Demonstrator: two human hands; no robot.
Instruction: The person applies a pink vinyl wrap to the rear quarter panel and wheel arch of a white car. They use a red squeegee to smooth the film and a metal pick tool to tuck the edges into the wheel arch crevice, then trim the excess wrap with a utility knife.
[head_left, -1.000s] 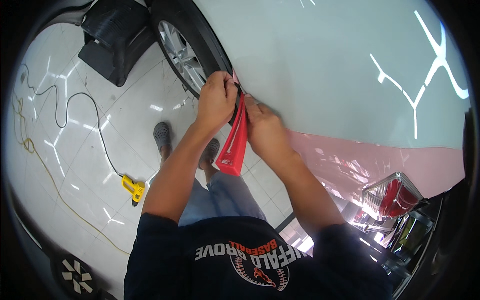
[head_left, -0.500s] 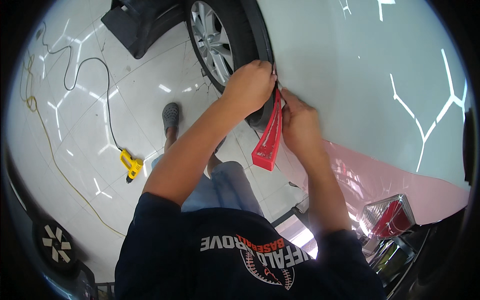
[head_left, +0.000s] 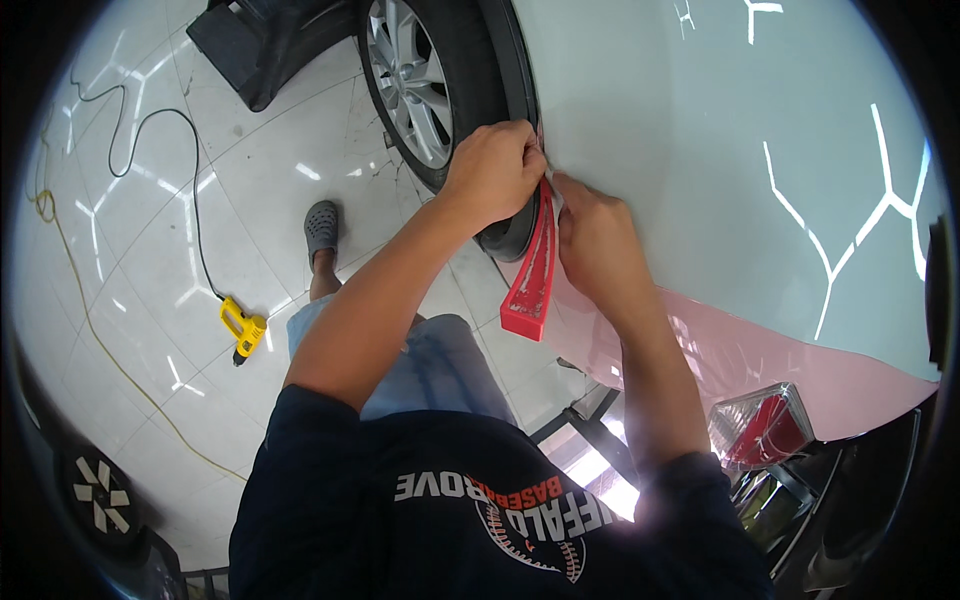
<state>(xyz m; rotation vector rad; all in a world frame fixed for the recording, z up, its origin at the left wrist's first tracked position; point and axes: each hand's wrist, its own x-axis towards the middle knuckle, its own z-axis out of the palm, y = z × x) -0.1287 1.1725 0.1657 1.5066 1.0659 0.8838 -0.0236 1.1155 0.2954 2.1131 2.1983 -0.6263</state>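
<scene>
At the black wheel-arch trim (head_left: pixel 515 75), beside the car's pale green body panel (head_left: pixel 690 180), both my hands work close together. My left hand (head_left: pixel 492 172) is closed, its fingertips pinching at the panel's edge; what lies in them is hidden. A red plastic wedge (head_left: pixel 530 290), scuffed and hollow along its side, sticks out by the trim with its thin end up between my hands and its thick end toward me. My right hand (head_left: pixel 598 235) is just right of the wedge, fingers curled, index finger and thumb at the panel edge; something small and pale shows at the fingertips.
A wheel with tyre (head_left: pixel 465 90) stands just left of the hands. A yellow heat gun (head_left: pixel 242 328) lies on the tiled floor (head_left: pixel 270 180), its dark cord running upward. A yellow cord (head_left: pixel 110 350) runs along the left. Pink panel (head_left: pixel 770 360) and tail light (head_left: pixel 762 428) are at lower right.
The whole view has shifted slightly, so floor and car appear a little further left. My hands stay at the same edge, with small finger movements; the wedge remains by the trim.
</scene>
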